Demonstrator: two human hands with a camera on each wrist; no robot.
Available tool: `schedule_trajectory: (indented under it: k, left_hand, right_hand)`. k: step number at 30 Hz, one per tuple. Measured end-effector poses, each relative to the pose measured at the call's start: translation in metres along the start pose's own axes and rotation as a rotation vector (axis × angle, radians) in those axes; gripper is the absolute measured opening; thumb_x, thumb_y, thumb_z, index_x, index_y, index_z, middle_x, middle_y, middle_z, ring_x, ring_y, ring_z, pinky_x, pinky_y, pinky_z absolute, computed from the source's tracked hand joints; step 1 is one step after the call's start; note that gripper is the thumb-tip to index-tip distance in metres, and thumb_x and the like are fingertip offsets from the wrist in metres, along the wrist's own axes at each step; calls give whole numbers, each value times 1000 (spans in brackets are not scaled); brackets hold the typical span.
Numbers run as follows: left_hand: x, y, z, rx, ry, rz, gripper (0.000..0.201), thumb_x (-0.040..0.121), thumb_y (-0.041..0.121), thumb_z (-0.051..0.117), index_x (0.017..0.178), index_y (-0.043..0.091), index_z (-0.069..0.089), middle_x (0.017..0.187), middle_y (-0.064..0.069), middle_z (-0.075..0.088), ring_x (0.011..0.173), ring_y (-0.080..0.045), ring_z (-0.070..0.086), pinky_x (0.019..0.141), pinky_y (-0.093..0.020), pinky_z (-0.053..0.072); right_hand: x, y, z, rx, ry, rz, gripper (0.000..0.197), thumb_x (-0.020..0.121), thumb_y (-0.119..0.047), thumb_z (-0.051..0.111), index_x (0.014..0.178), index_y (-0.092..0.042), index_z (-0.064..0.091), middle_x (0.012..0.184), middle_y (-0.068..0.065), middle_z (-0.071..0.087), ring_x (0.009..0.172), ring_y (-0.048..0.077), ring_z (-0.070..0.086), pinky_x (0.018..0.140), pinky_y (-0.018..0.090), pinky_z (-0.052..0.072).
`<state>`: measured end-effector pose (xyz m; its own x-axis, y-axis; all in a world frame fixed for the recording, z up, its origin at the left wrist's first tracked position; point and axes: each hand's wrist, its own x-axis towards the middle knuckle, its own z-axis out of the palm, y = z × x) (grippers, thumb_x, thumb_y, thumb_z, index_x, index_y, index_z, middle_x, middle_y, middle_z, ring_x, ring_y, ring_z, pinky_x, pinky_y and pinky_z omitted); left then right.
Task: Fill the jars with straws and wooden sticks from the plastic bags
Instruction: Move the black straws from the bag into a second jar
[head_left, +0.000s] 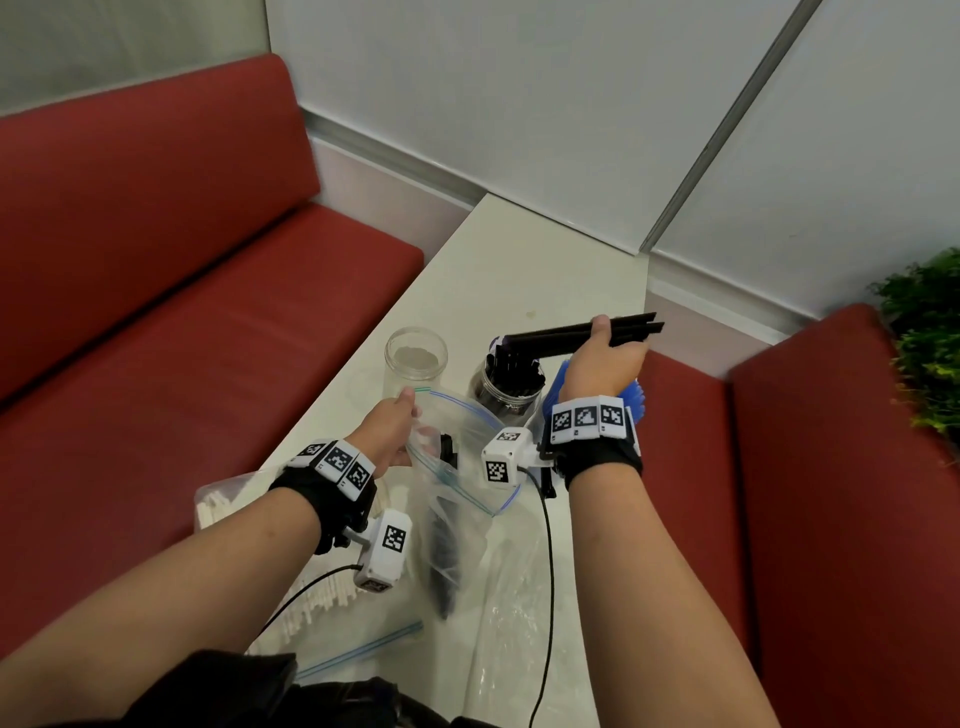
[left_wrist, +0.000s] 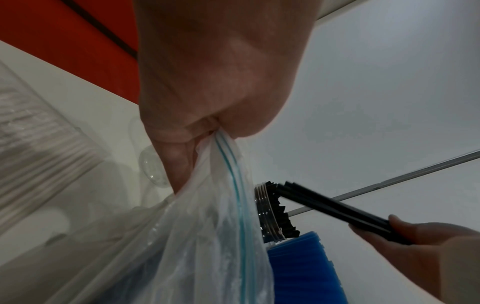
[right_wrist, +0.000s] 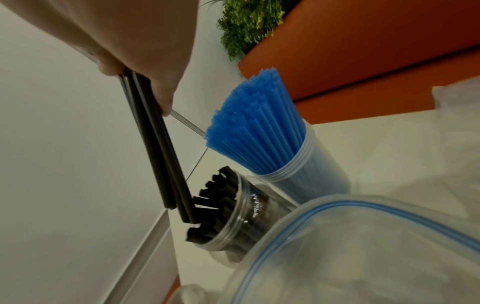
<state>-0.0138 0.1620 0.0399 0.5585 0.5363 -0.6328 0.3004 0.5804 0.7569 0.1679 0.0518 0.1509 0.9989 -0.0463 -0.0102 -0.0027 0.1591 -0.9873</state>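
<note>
Black straws (right_wrist: 155, 148) in right grip (head_left: 605, 358) | left grip (left_wrist: 207, 92) pinches bag (left_wrist: 207, 236) | right wrist: blue straws (right_wrist: 254, 123)

Three jars (head_left: 415, 358), two hands (head_left: 387, 431), three plastic bags (head_left: 457, 467).

Dim, soft light; blurred wide-angle edges.

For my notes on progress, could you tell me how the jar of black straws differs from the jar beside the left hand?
The black-straw jar is crowded with dark straws, and the right hand feeds in more; the clear jar is empty. The black-straw jar stands nearer the blue straws. Both are upright, open and transparent.
</note>
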Motion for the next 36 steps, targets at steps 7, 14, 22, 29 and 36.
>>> schedule_trajectory:
  k: [7,14,22,29,36]
  left_hand:
    - [2,1,-6,-6,9,9,41,102,52,31,95,15,48,100,-17,70,65,-31,71,52,-33,56]
    - [3,-3,-8,-10,0,0,41,101,52,32,94,15,47,97,-17,72,67,-32,72,52,-33,56]
    - [2,-2,-11,-21,13,-1,41,101,52,33,94,15,48,89,-14,73,63,-31,72,50,-33,56]
    - [2,-1,-11,0,28,-3,41,102,52,32,96,14,49,99,-16,72,62,-29,72,48,-31,55]
    - [5,-4,-8,-6,18,-18,42,100,53,34,98,13,49,91,-16,75,60,-31,72,45,-31,54]
  right_hand:
    - [-3,4,-5,-88,14,-61,42,101,-13,59,139,1,46,110,0,59,97,11,55,62,-3,40]
    - [-7,2,8,-244,-120,-121,38,103,-14,56,135,2,44,106,4,57,93,16,54,52,-6,33]
    - [-16,-9,22,-337,-230,-224,36,103,-19,54,135,-5,43,114,10,65,91,18,57,74,22,43]
    - [-14,-8,18,-167,-202,-175,40,103,-15,56,137,0,42,98,-8,61,82,6,61,59,-2,41]
    - [-18,0,20,-112,-203,-133,59,103,-19,57,152,0,29,96,-19,51,78,-9,56,59,-7,36]
